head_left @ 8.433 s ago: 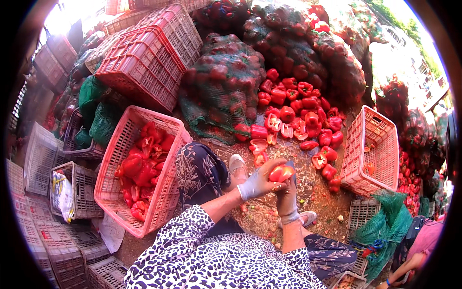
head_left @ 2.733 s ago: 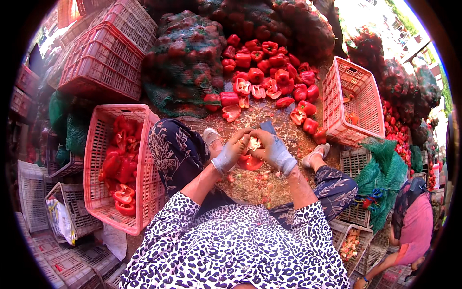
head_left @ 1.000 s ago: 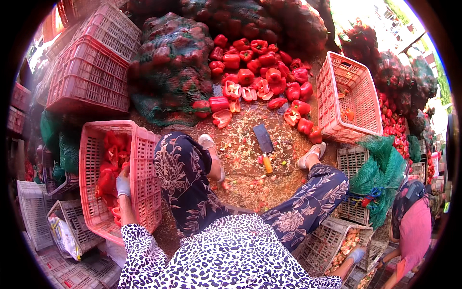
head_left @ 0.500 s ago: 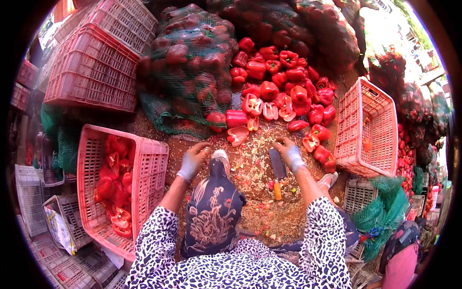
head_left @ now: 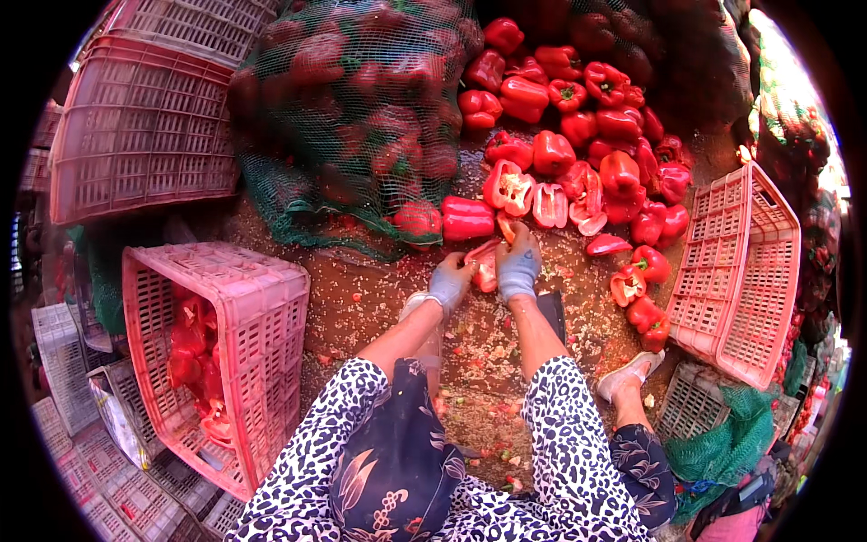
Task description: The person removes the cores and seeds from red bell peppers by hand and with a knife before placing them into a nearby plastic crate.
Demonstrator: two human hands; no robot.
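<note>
Gloved in pale grey, my left hand (head_left: 449, 281) has its fingertips closed on the edge of a cut red bell pepper piece (head_left: 485, 266) on the floor. My right hand (head_left: 519, 264), in a similar glove, reaches over the other side of that piece. Its fingers are bent round a small pepper slice (head_left: 511, 227), partly hidden by them. Just beyond lie a halved pepper (head_left: 508, 188) showing its pale core and a whole red pepper (head_left: 467, 219). A knife's dark blade (head_left: 552, 315) shows beside my right forearm, which hides the handle.
A pink crate (head_left: 289, 348) with red pepper pieces tilts at the left; another pink crate (head_left: 722, 271) leans at the right. Full green net sacks (head_left: 361, 117) and a heap of whole peppers (head_left: 619, 126) stand ahead. Seeds and scraps cover the brown floor (head_left: 361, 312).
Both hands have moved forward and inward from above the floor to the cut pepper pieces. The view has shifted, and my right forearm now covers much of the knife.
</note>
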